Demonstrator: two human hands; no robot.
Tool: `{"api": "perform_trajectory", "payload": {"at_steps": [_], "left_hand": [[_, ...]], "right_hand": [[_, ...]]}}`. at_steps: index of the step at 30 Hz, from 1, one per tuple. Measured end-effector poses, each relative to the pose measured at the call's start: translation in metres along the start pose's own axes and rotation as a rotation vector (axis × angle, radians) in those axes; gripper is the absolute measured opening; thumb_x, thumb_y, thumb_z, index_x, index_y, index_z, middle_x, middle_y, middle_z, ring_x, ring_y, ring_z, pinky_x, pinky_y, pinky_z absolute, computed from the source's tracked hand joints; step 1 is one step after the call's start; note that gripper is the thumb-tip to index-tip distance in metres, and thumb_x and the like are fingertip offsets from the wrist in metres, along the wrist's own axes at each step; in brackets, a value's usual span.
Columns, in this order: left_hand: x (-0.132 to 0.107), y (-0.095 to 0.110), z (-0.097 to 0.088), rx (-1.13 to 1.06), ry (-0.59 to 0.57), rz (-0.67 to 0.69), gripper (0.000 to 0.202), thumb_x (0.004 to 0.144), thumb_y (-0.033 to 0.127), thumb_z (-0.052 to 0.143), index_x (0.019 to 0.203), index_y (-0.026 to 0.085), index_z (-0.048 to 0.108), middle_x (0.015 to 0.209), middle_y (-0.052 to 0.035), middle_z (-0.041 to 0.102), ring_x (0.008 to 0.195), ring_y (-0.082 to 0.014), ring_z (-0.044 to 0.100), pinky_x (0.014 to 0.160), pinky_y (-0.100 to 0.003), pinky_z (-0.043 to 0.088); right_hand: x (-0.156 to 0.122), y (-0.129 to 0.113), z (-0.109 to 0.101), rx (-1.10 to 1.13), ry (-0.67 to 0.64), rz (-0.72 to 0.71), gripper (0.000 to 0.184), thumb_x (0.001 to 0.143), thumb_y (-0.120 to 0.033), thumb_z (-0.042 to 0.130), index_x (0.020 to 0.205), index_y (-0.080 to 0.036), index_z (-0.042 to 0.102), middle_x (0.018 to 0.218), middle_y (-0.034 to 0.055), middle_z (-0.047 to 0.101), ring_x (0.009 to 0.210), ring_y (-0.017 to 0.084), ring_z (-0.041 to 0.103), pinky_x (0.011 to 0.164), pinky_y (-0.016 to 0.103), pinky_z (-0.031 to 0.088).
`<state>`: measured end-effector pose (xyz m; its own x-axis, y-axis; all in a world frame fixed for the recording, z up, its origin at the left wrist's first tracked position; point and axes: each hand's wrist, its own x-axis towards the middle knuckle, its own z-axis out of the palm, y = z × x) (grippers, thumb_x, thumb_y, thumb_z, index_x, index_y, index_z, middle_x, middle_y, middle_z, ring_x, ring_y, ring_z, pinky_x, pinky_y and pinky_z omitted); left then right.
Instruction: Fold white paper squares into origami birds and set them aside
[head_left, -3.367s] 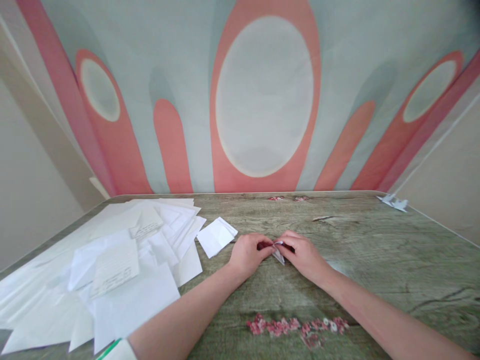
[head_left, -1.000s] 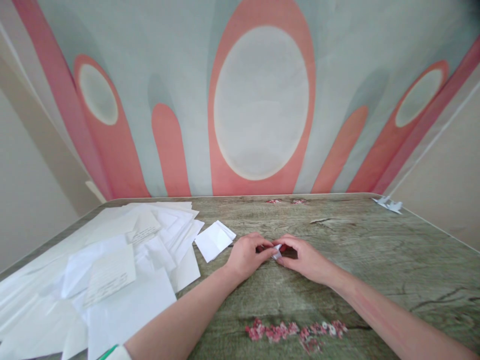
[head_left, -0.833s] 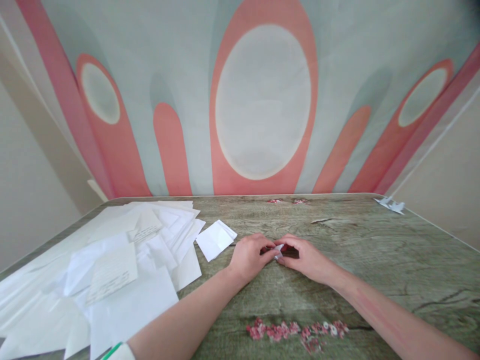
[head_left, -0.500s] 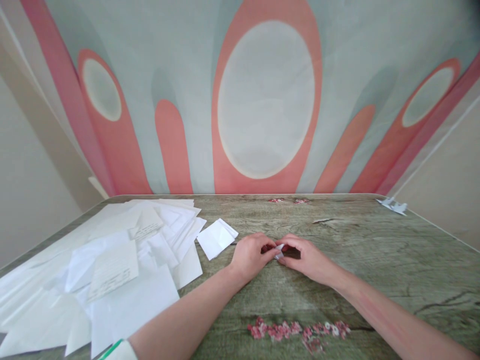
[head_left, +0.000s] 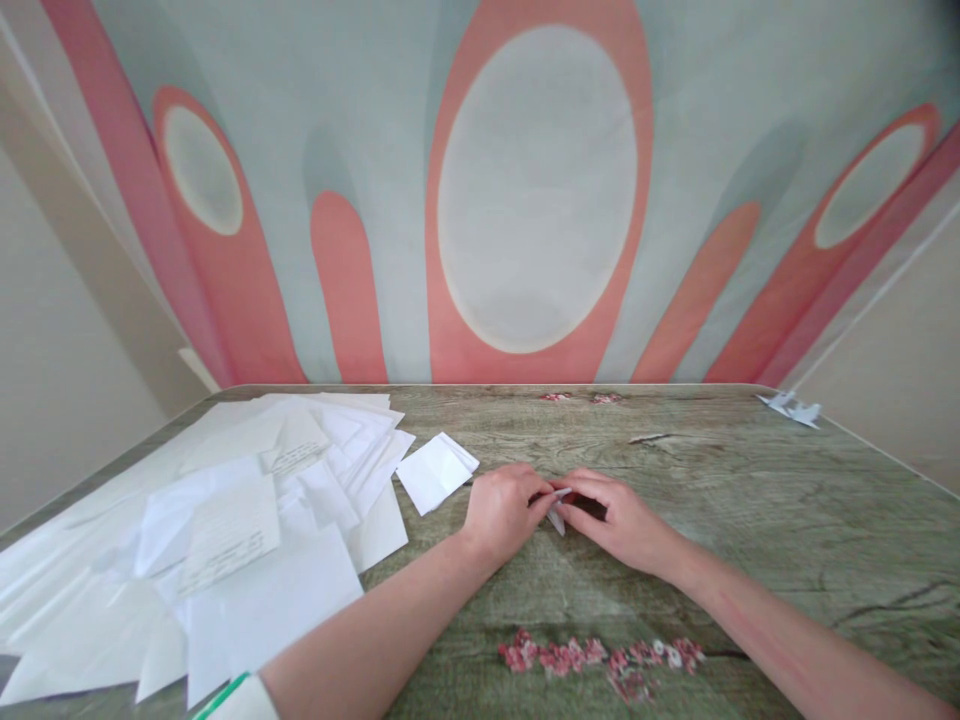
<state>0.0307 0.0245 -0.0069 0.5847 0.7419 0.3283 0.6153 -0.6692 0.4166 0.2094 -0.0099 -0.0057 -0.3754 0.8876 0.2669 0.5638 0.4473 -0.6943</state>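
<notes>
Near the middle of the wood-grain table, a small folded piece of white paper point(head_left: 557, 520) is pinched between my two hands. My left hand point(head_left: 504, 505) grips it from the left with thumb and fingers together. From the right, my right hand point(head_left: 616, 515) holds its other side between thumb and fingertips. The fingers cover much of the paper, so its full shape is hidden. Just left of my left hand lies a small stack of folded white paper squares point(head_left: 435, 474).
A wide, overlapping pile of white sheets point(head_left: 247, 620) covers the left side of the table point(head_left: 757, 500). Folded white paper shapes point(head_left: 791, 408) sit at the far right edge. A pink blossom print point(head_left: 570, 655) shows in front, and a patterned backdrop point(head_left: 536, 190) stands behind.
The folded paper has turned between my fingers; a pointed flap now hangs below them and a thin edge shows above. Both hands stay in nearly the same place.
</notes>
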Motion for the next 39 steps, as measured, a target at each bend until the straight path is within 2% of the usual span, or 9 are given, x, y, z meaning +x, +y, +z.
{"api": "perform_trajectory", "payload": {"at_steps": [4, 9, 16, 23, 32, 39], "left_hand": [[-0.001, 0.000, 0.001, 0.051, 0.000, 0.022, 0.017, 0.083, 0.027, 0.051, 0.075, 0.021, 0.066, 0.077, -0.0014, 0.064, 0.076, -0.0151, 0.057, 0.066, -0.022, 0.040], [-0.001, 0.000, 0.001, 0.080, -0.001, 0.031, 0.016, 0.082, 0.025, 0.052, 0.074, 0.021, 0.065, 0.076, -0.0011, 0.064, 0.076, -0.0152, 0.057, 0.066, -0.022, 0.040], [-0.001, -0.001, 0.003, 0.089, 0.003, 0.017, 0.014, 0.081, 0.024, 0.052, 0.076, 0.021, 0.065, 0.077, -0.0011, 0.064, 0.077, -0.0154, 0.057, 0.067, -0.023, 0.041], [-0.001, -0.002, 0.003, 0.085, 0.002, 0.011, 0.010, 0.078, 0.022, 0.056, 0.078, 0.021, 0.066, 0.078, -0.0004, 0.064, 0.078, -0.0158, 0.057, 0.069, -0.024, 0.041], [-0.002, -0.004, 0.004, 0.087, -0.005, 0.041, 0.013, 0.081, 0.024, 0.054, 0.081, 0.022, 0.067, 0.081, -0.0016, 0.064, 0.080, -0.0162, 0.057, 0.070, -0.024, 0.042], [-0.004, -0.005, 0.004, 0.071, -0.005, 0.070, 0.018, 0.084, 0.023, 0.050, 0.084, 0.021, 0.068, 0.084, -0.0026, 0.064, 0.082, -0.0168, 0.056, 0.074, -0.026, 0.042]], "right_hand": [[-0.002, 0.001, 0.003, -0.057, 0.047, -0.023, 0.024, 0.089, -0.026, 0.045, 0.104, -0.024, 0.063, 0.086, 0.0042, 0.062, 0.081, 0.018, 0.058, 0.073, 0.029, 0.046], [-0.005, 0.007, 0.007, -0.172, 0.103, -0.068, 0.023, 0.088, -0.026, 0.047, 0.103, -0.026, 0.064, 0.088, 0.0042, 0.065, 0.081, 0.019, 0.059, 0.074, 0.031, 0.046], [-0.005, 0.012, 0.008, -0.425, 0.148, -0.183, 0.021, 0.090, -0.027, 0.045, 0.095, -0.022, 0.065, 0.088, 0.0054, 0.067, 0.080, 0.019, 0.060, 0.075, 0.033, 0.045], [-0.005, 0.012, 0.009, -0.562, 0.173, -0.279, 0.021, 0.090, -0.025, 0.045, 0.087, -0.020, 0.065, 0.080, 0.0040, 0.066, 0.075, 0.016, 0.059, 0.072, 0.030, 0.043], [-0.004, 0.017, 0.009, -0.486, 0.137, -0.185, 0.013, 0.085, -0.027, 0.055, 0.092, -0.021, 0.064, 0.083, 0.0030, 0.064, 0.077, 0.017, 0.058, 0.073, 0.030, 0.045], [-0.004, 0.018, 0.007, -0.489, 0.125, -0.208, 0.016, 0.086, -0.021, 0.053, 0.095, -0.024, 0.065, 0.082, 0.0028, 0.064, 0.078, 0.017, 0.057, 0.072, 0.032, 0.045]]}}
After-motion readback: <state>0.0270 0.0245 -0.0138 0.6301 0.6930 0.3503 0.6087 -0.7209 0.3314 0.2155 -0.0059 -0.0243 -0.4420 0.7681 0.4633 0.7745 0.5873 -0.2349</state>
